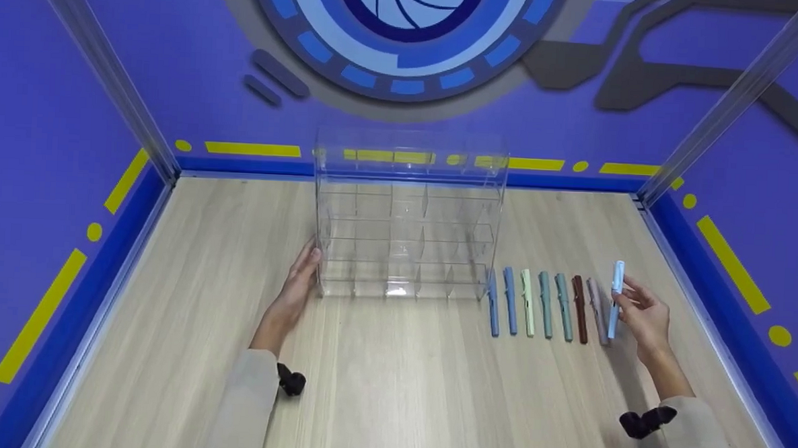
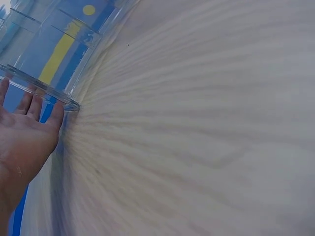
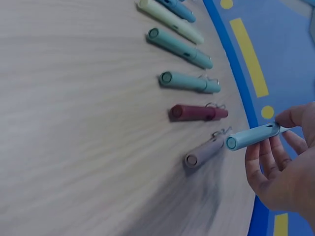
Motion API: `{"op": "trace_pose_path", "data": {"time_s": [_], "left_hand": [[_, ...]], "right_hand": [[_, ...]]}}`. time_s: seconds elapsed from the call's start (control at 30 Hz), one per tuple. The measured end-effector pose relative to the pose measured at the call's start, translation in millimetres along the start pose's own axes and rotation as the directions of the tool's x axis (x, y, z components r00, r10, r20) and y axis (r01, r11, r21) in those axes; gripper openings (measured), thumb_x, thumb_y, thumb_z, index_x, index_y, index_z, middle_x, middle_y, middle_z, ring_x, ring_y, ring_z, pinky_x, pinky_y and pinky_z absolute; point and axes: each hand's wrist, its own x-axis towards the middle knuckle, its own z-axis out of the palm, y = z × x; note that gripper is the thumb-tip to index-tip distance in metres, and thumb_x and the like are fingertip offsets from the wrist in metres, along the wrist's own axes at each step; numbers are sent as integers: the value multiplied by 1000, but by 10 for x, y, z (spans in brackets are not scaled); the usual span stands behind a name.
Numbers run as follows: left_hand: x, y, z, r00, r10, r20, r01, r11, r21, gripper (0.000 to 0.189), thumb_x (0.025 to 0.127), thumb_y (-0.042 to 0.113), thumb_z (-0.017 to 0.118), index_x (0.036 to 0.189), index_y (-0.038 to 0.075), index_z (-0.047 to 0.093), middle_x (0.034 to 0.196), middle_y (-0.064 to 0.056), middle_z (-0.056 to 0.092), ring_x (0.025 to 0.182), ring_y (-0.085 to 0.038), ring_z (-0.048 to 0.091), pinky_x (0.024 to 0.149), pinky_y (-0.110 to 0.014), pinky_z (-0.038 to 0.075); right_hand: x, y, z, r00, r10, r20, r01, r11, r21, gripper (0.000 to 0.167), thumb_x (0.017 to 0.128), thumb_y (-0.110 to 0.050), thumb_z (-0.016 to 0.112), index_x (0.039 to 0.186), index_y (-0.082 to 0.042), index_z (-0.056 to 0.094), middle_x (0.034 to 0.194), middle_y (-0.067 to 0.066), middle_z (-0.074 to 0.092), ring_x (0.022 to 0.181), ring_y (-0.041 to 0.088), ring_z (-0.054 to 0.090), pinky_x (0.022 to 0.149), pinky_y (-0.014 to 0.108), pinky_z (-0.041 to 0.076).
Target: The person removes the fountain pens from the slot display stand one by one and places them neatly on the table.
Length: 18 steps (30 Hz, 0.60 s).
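A clear acrylic rack with several compartments stands upright on the table. My left hand rests against its left side, fingers straight along the clear wall; the left wrist view has the same hand at the rack's edge. Between thumb and fingers, my right hand pinches a light blue pen, tilted up above the table. Just left of it lies a greyish-mauve pen, then a dark red pen. In the right wrist view the held pen points its round end away from the palm.
Left of the red pen lie green pens, a pale yellow-green pen and blue pens, in one row reaching the rack's right corner. Purple-blue walls with metal frame posts enclose the wooden table.
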Motion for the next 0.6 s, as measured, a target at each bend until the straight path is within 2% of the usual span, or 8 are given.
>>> {"op": "trace_pose_path", "data": {"time_s": [0.23, 0.33, 0.43, 0.53, 0.6], "left_hand": [[-4, 8, 3, 1000, -11, 2, 11, 1000, 5, 75, 105, 59, 41, 166, 28, 9, 175, -1, 0, 162, -25, 0, 132, -44, 6], [2, 12, -13, 1000, -21, 8, 21, 1000, 14, 76, 105, 61, 39, 166, 28, 8, 175, 0, 1, 162, -24, 2, 133, -42, 7], [1, 27, -14, 999, -43, 7, 43, 999, 20, 76, 104, 62, 39, 166, 30, 8, 175, 0, 1, 162, -24, 3, 133, -41, 8], [-3, 39, -7, 999, -46, 8, 45, 999, 16, 75, 105, 60, 40, 166, 28, 8, 175, -3, 0, 162, -26, 3, 132, -43, 8], [-6, 45, 1, 999, -43, 9, 43, 999, 12, 74, 106, 57, 40, 166, 28, 8, 175, -3, -1, 162, -26, 2, 132, -43, 8]], "right_hand": [[63, 145, -87, 1000, 1, -19, -3, 993, -115, 50, 101, -14, 63, 147, 2, 51, 88, -31, 56, 81, -12, 56, 69, 11, 55], [91, 208, -79, 1000, 12, -13, -14, 990, -143, 47, 100, -10, 64, 144, 4, 54, 86, -29, 60, 77, -13, 58, 67, 12, 56], [97, 258, -63, 1000, 21, -11, -23, 983, -181, 44, 99, -7, 65, 141, 4, 57, 94, -16, 70, 76, -12, 59, 67, 13, 57], [94, 286, -54, 1000, 15, -7, -17, 971, -237, 43, 99, -7, 65, 140, 5, 58, 110, 7, 74, 77, -12, 60, 68, 13, 57], [100, 291, -50, 1000, 5, -12, -8, 965, -263, 43, 99, -8, 66, 139, 6, 59, 116, 20, 73, 75, -11, 60, 66, 12, 56]]}}
